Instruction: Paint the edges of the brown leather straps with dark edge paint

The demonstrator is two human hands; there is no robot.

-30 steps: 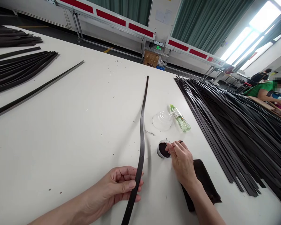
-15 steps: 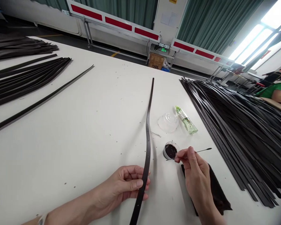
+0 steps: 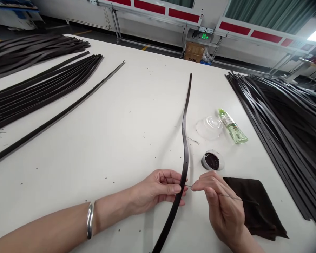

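My left hand [image 3: 158, 191] is closed on a long dark strap [image 3: 186, 151] with small holes, thumb on its near face and fingers behind. The strap curves up and away across the white table. In my right hand [image 3: 223, 207] is a thin stick applicator [image 3: 230, 197], pinched between the fingers. Its front end meets the strap's right edge beside my left fingertips; whether it touches is hard to tell. Just beyond my right hand sits a small clear cup [image 3: 212, 160] of dark liquid. A folded dark cloth [image 3: 263, 207] lies to the right, partly behind that hand.
A clear plastic lid or cup [image 3: 209, 127] and a green tube [image 3: 233, 127] lie beyond the cup. Many dark straps [image 3: 274, 130] are heaped at right. More bundles [image 3: 42, 91] and a single strap [image 3: 60, 114] lie left. Dark specks dot the white table [image 3: 116, 140].
My right hand has moved from beside the cup to the strap's edge, bringing the applicator's tip there. My left hand still grips the strap. The view has shifted, showing more of my left forearm.
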